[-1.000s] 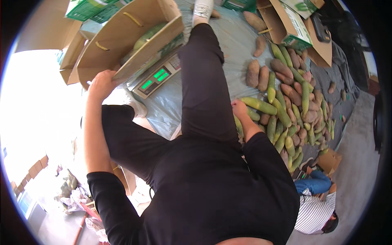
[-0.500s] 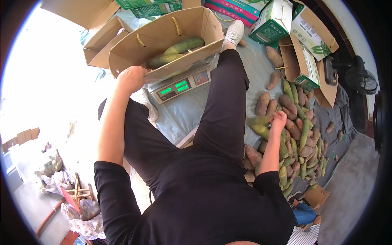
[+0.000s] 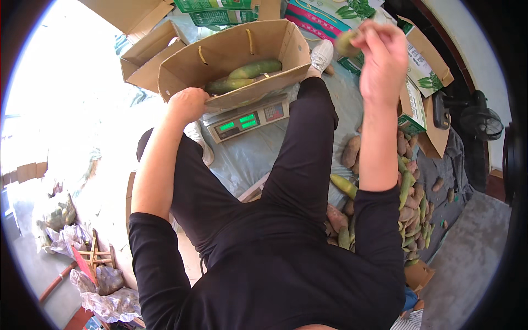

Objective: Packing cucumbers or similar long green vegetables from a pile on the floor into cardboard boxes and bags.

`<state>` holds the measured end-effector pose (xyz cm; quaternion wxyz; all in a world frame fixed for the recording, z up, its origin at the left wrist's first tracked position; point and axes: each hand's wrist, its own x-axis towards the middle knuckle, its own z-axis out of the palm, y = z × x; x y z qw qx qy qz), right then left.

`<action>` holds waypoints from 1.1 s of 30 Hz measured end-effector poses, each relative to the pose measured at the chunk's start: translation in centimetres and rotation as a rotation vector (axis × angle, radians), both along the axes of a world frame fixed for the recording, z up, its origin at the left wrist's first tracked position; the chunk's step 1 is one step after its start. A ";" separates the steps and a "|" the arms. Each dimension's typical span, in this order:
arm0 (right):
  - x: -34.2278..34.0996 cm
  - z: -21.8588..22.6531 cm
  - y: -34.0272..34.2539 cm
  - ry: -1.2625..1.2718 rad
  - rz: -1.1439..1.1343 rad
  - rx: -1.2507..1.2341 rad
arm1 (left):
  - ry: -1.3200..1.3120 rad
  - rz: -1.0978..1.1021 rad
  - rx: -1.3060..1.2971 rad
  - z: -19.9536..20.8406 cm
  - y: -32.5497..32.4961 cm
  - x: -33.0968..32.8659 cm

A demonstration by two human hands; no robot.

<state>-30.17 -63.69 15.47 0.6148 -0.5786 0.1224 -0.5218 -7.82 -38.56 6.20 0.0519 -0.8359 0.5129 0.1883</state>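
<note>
An open cardboard box [image 3: 236, 103] with yellow cord handles rests on a digital scale [image 3: 250, 121] with green lit displays. Two large green radishes [image 3: 254, 68] lie inside it. At the box's near left corner, my left hand [image 3: 188, 104] is closed on the rim. My right hand [image 3: 383, 60] is raised to the right of the box, its fingers closed around a green radish [image 3: 346, 44]. That radish is seen nearly end-on and partly blurred, so its full length is hidden.
To the right lies a pile of green radishes and reddish-brown tubers [image 3: 415, 203] on a dark cloth. Printed cartons [image 3: 423, 52] and a black fan [image 3: 479, 120] stand beyond it. My shoe [image 3: 322, 55] is beside the box. Plastic bags [image 3: 113, 302] lie at lower left.
My right hand has come up and forward from the pile, lifting a green radish. My left hand still grips the box rim. The whole view has shifted slightly.
</note>
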 end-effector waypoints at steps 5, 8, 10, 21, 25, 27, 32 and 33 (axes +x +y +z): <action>5.0 0.4 3.0 0.092 0.210 0.218 | -0.020 0.041 0.087 0.4 -0.9 -0.3; 5.0 -2.5 2.6 0.187 0.240 0.195 | 0.051 -0.003 -0.033 0.1 -0.2 0.2; 4.4 -5.0 2.1 0.258 0.231 0.167 | 0.034 0.005 0.021 0.3 -0.4 0.0; 8.3 -4.7 2.5 0.388 0.273 0.112 | 0.049 0.017 0.004 0.6 -0.1 0.0; 10.1 -4.3 5.4 0.454 0.382 0.109 | 0.051 0.004 0.026 0.6 -0.3 -0.1; 10.7 -4.7 6.1 0.336 0.366 0.038 | 0.064 0.011 0.000 0.3 -0.3 -0.2; 8.2 -4.7 3.7 0.381 0.272 0.141 | 0.094 -0.029 -0.007 0.3 -0.1 0.5; 7.2 -5.4 2.4 0.401 0.216 0.108 | 0.102 -0.027 -0.010 1.1 -0.2 -0.1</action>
